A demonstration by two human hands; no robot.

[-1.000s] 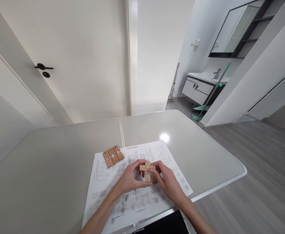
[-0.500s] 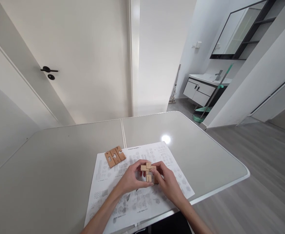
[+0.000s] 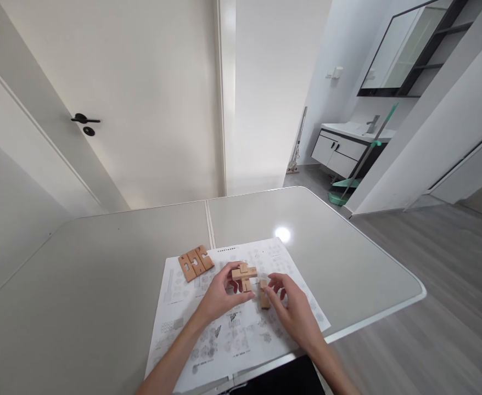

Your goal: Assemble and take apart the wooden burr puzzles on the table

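Blocks of pale wood (image 3: 241,274) are pinched, part-hidden, by left hand (image 3: 219,294); grip of curled right hand (image 3: 293,304) on tan wooden bar (image 3: 264,299) is unclear.

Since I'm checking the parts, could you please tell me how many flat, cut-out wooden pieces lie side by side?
3, at the far left corner of the paper: left piece, middle piece and right piece; more could be hidden beneath.

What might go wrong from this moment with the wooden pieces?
Only the left hand holds the joined blocks, so they might slip or come apart. The separate block is at the right hand; whether it is firmly gripped is unclear, so it might tip. The flat pieces overlap the edge of the paper; pulling it could shift them.
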